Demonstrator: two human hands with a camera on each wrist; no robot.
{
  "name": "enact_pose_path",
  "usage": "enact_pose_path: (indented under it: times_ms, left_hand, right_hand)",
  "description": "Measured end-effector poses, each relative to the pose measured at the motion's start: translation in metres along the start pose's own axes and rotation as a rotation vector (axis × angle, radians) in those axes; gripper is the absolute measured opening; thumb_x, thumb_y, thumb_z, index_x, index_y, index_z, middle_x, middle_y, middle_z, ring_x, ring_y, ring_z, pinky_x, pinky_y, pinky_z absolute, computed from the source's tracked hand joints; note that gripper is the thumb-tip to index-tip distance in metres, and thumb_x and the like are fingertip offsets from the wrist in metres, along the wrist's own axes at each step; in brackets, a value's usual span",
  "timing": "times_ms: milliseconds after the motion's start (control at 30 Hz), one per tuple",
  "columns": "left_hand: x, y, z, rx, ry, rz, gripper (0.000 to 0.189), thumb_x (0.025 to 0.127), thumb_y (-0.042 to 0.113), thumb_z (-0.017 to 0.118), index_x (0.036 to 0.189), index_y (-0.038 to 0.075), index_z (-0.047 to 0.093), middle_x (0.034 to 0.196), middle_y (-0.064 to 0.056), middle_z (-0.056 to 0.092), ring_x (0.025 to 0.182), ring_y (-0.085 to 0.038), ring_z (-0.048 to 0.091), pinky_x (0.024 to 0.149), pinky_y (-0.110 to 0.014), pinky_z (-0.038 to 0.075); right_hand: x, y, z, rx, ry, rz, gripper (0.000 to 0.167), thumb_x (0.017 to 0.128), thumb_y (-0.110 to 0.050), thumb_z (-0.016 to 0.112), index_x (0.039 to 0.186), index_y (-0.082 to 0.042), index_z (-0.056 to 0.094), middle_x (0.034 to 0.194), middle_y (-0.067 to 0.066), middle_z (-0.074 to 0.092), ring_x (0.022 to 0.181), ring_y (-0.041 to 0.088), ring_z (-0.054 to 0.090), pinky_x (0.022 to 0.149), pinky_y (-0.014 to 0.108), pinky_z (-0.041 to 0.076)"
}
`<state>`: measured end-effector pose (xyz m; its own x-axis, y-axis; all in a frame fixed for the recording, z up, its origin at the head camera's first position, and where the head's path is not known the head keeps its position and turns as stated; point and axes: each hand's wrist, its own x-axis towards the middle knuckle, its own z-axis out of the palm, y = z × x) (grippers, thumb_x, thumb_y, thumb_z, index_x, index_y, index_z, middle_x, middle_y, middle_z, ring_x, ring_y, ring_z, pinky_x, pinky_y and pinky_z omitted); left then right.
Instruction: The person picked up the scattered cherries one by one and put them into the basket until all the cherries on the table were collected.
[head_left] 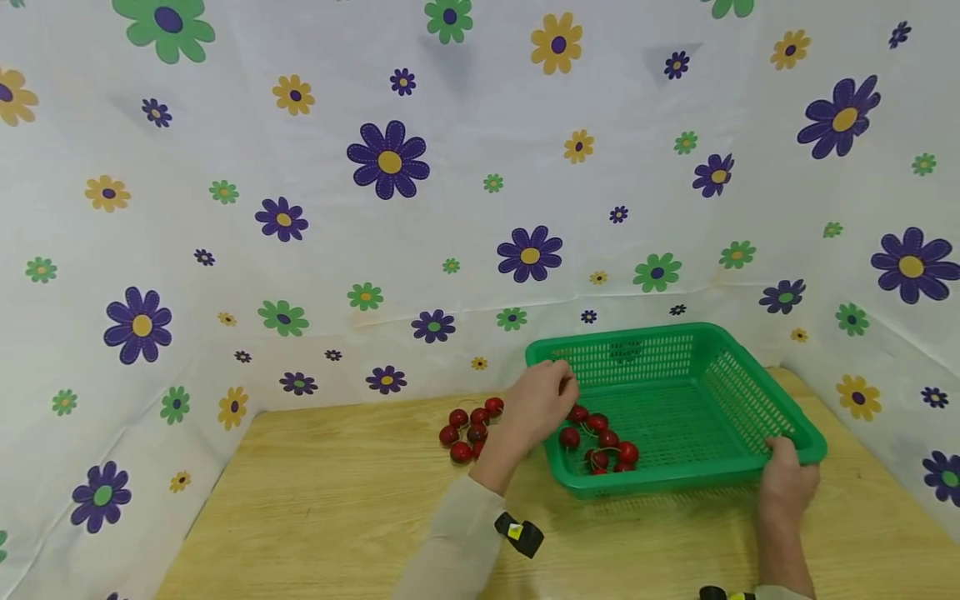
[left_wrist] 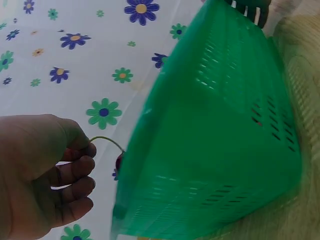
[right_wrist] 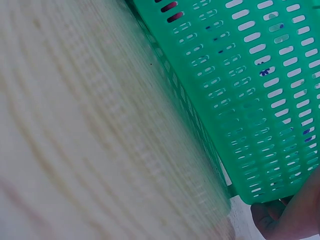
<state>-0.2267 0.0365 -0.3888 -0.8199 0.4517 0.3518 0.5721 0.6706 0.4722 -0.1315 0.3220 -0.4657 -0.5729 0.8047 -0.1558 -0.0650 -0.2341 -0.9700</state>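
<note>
My left hand (head_left: 534, 402) is over the left rim of a green plastic basket (head_left: 667, 481). In the left wrist view its thumb and forefinger pinch the thin green stem (left_wrist: 106, 138) of a cherry (left_wrist: 119, 163). That cherry hangs at the basket's rim, partly hidden behind it. At the basket's near right corner my right hand (head_left: 786, 483) grips the rim, thumb on top. Several red cherries (head_left: 608, 439) with stems lie inside, along the left side. Left of the basket, a cluster of cherries (head_left: 461, 452) rests on the table, partly covered by my left forearm.
The wooden table (head_left: 322, 500) carries the basket on its right part. A white cloth (head_left: 465, 225) printed with flowers hangs behind the table and along both sides. Each wrist wears a dark strap (head_left: 519, 534).
</note>
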Motion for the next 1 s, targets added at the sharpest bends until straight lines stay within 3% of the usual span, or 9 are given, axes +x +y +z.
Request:
enact_pose_path:
  times_ms: [133, 333, 467, 633, 733, 867, 933, 1000]
  left_hand:
    - [0.007, 0.002, 0.016, 0.093, -0.076, 0.012, 0.019, 0.098, 0.014, 0.052, 0.081, 0.016, 0.061, 0.073, 0.004, 0.054, 0.063, -0.01, 0.047, 0.055, -0.022, 0.038]
    - [0.003, 0.0, 0.043, 0.406, -0.265, 0.05, 0.023, 0.099, 0.025, 0.058, 0.076, 0.023, 0.062, 0.075, 0.008, 0.055, 0.074, -0.015, 0.043, 0.069, -0.028, 0.03]
    - [0.006, 0.004, 0.048, 0.514, -0.396, 0.05, 0.031, 0.095, 0.032, 0.066, 0.066, 0.024, 0.059, 0.069, 0.011, 0.058, 0.077, -0.014, 0.048, 0.074, -0.029, 0.031]
    - [0.011, 0.01, 0.053, 0.693, -0.507, 0.02, 0.032, 0.096, 0.025, 0.064, 0.065, 0.021, 0.058, 0.066, 0.007, 0.059, 0.073, -0.013, 0.051, 0.082, -0.031, 0.036]
    - [0.013, 0.014, 0.055, 0.775, -0.534, -0.005, 0.025, 0.096, 0.022, 0.063, 0.071, 0.023, 0.062, 0.074, 0.006, 0.062, 0.073, -0.014, 0.051, 0.084, -0.032, 0.037]
    - [0.012, 0.017, 0.056, 0.805, -0.538, -0.019, 0.013, 0.096, 0.023, 0.065, 0.083, 0.025, 0.068, 0.085, 0.007, 0.067, 0.078, -0.015, 0.056, 0.087, -0.032, 0.039]
    - [0.011, 0.016, 0.057, 0.784, -0.512, -0.006, 0.01, 0.096, 0.023, 0.064, 0.087, 0.025, 0.069, 0.089, 0.007, 0.068, 0.081, -0.016, 0.059, 0.088, -0.033, 0.042]
    - [0.009, 0.014, 0.058, 0.739, -0.444, 0.013, 0.008, 0.096, 0.024, 0.063, 0.091, 0.024, 0.07, 0.091, 0.006, 0.067, 0.085, -0.017, 0.061, 0.085, -0.032, 0.045]
  right_hand:
    - [0.001, 0.001, 0.001, 0.011, 0.004, -0.007, 0.014, 0.091, -0.016, 0.052, 0.101, -0.024, 0.057, 0.101, -0.008, 0.053, 0.09, 0.003, 0.045, 0.077, 0.01, 0.035]
    - [0.002, 0.002, 0.0, 0.009, 0.013, -0.008, 0.014, 0.09, -0.016, 0.052, 0.1, -0.024, 0.058, 0.099, -0.009, 0.054, 0.089, 0.004, 0.046, 0.077, 0.011, 0.035]
    - [0.004, 0.003, 0.001, 0.026, 0.005, -0.019, 0.015, 0.089, -0.014, 0.053, 0.101, -0.022, 0.059, 0.098, -0.008, 0.055, 0.088, 0.004, 0.048, 0.076, 0.011, 0.037]
    - [0.004, 0.002, 0.003, 0.035, 0.003, -0.022, 0.015, 0.089, -0.014, 0.053, 0.101, -0.022, 0.058, 0.097, -0.01, 0.056, 0.088, 0.003, 0.048, 0.075, 0.011, 0.037]
    - [0.003, 0.001, 0.004, 0.047, -0.004, -0.023, 0.016, 0.09, -0.014, 0.052, 0.103, -0.022, 0.058, 0.099, -0.009, 0.056, 0.089, 0.003, 0.048, 0.076, 0.011, 0.037]
    - [0.001, 0.001, 0.004, 0.05, -0.014, -0.027, 0.018, 0.091, -0.014, 0.051, 0.106, -0.023, 0.057, 0.103, -0.008, 0.056, 0.092, 0.003, 0.048, 0.077, 0.011, 0.036]
    - [0.0, 0.001, 0.003, 0.042, -0.011, -0.03, 0.018, 0.091, -0.015, 0.051, 0.105, -0.023, 0.057, 0.103, -0.008, 0.056, 0.091, 0.003, 0.048, 0.077, 0.011, 0.036]
    - [0.001, 0.002, 0.002, 0.031, -0.006, -0.026, 0.017, 0.09, -0.015, 0.052, 0.104, -0.024, 0.057, 0.101, -0.008, 0.055, 0.09, 0.003, 0.047, 0.077, 0.011, 0.035]
